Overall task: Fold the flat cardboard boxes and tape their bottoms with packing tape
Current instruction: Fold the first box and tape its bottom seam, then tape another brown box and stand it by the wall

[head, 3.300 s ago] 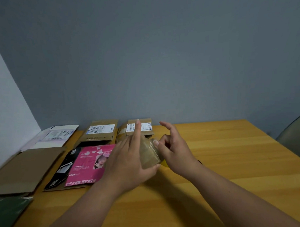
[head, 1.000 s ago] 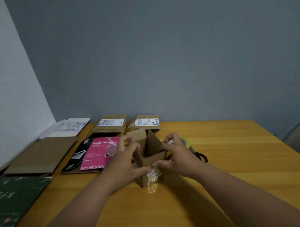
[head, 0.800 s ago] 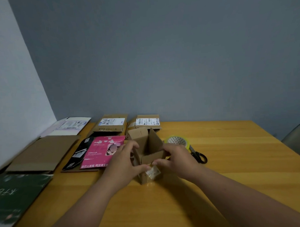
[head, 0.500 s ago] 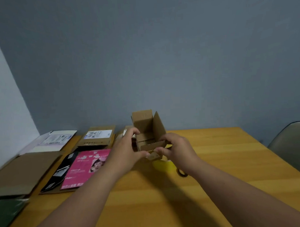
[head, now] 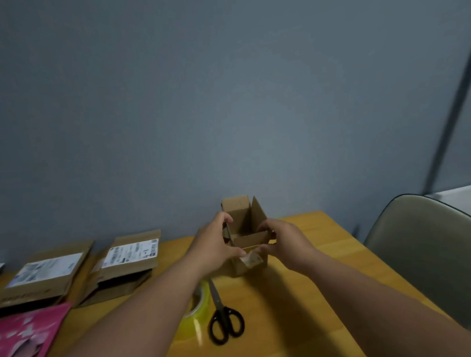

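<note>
Hands grip a small open cardboard box (head: 246,240) on the wooden table (head: 325,258): left hand (head: 214,248) and right hand (head: 286,243) curl round its sides. Tape roll (head: 197,304) and scissors (head: 223,316) lie nearer, just beside each other.

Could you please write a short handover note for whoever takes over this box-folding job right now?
Left hand and right hand both grip the small cardboard box from either side; it stands erected, top flaps open, at the far part of the table. A loose strip of tape hangs off its near lower corner.
Tape roll and scissors lie nearer, partly under the left forearm.
Flat boxes lie at the left, unfolded.
Done: this box is folded up. Whether its bottom is taped cannot be seen.
Left: check that bottom, then fold and tape the flat ones.
</note>
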